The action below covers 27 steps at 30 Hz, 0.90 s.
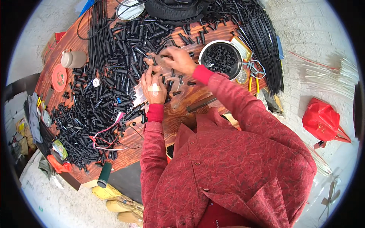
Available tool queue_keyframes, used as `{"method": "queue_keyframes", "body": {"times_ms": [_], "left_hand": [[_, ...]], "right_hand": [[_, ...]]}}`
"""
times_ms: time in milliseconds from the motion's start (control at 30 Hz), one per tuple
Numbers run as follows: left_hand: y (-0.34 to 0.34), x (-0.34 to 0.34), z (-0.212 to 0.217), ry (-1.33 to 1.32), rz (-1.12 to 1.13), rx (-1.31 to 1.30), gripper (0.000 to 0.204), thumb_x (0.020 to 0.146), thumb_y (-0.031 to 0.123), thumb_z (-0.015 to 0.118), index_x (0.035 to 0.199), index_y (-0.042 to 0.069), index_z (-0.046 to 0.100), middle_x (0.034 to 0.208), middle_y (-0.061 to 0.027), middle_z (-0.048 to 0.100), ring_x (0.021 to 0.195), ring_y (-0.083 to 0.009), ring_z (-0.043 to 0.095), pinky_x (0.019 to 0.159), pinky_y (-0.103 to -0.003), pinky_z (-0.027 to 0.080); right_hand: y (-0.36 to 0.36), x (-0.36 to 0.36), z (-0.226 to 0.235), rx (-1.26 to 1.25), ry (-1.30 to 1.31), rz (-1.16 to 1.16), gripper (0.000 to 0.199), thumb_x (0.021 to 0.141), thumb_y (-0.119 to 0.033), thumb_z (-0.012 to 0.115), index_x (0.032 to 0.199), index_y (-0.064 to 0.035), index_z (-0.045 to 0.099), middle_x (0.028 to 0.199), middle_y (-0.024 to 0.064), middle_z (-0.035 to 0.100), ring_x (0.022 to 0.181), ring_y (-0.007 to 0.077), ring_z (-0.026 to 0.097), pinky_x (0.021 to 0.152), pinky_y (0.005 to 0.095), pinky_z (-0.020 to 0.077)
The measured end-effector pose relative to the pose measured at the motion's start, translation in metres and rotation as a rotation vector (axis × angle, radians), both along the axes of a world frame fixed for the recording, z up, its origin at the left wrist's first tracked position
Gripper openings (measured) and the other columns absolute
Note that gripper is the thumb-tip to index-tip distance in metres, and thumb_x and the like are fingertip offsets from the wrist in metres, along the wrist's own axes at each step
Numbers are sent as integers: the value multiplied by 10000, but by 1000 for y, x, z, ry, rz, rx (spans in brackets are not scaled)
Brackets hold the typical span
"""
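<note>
black plastic parts (114,87) lay heaped across the wooden desk (182,108), thickest to the person's left. left hand (153,86), with a plaster on its back, rested curled on a few loose pieces. right hand (178,60) pinched a small black part just beyond it. a metal bowl (222,59) of similar pieces stood just right of that hand.

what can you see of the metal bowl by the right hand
The metal bowl is round and shiny steel, standing upright on the wooden table, just right of the right hand. It is filled with small black plastic tube pieces. A yellow-edged flat thing lies against its far right side; whether the hand touches the rim is unclear.
</note>
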<state>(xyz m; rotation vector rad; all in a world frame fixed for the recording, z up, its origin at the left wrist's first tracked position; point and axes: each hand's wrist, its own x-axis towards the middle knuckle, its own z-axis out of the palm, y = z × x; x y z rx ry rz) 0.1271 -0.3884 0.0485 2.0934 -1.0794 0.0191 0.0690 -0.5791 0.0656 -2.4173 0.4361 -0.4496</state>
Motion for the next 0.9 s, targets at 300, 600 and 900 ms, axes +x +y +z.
{"method": "queue_keyframes", "body": {"times_ms": [300,600,900], "left_hand": [[23,-17,-4,38,53,-45,255,776,-52,665,1007,55,680,1272,-138,610,1185,-390,556,1037,-492,446],[-4,-1,2,1,41,-34,300,793,-2,678,1082,78,679,1236,-110,636,1195,-387,550,1056,-482,436],[-2,9,-2,4,83,29,346,778,1,667,1116,75,666,1292,-109,622,1203,-392,535,1079,-478,413]], "right_hand": [[-55,-150,88,193,136,-406,269,911,-153,732,1162,-63,699,974,71,740,793,143,719,698,291,578],[9,-8,15,-25,62,84,274,925,-138,652,1193,-129,709,1178,85,708,974,303,714,812,371,591],[27,61,-14,-244,141,37,270,870,-302,715,991,-69,654,996,131,640,835,325,720,680,435,587]]}}
